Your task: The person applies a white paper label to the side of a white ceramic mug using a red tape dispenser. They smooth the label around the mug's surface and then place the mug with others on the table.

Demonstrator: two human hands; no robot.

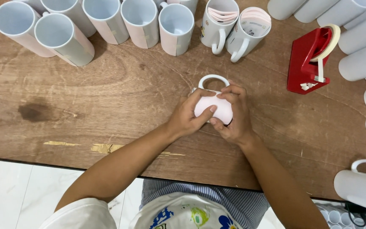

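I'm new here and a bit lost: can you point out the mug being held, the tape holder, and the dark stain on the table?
mug (213,79), head view, on its white handle.
tape holder (302,63), head view, on its red body.
dark stain (34,112), head view, on its middle.

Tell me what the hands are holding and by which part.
Both the left hand and right hand grip a white mug wrapped in pale pink paper, by its body; its handle points away, untouched.
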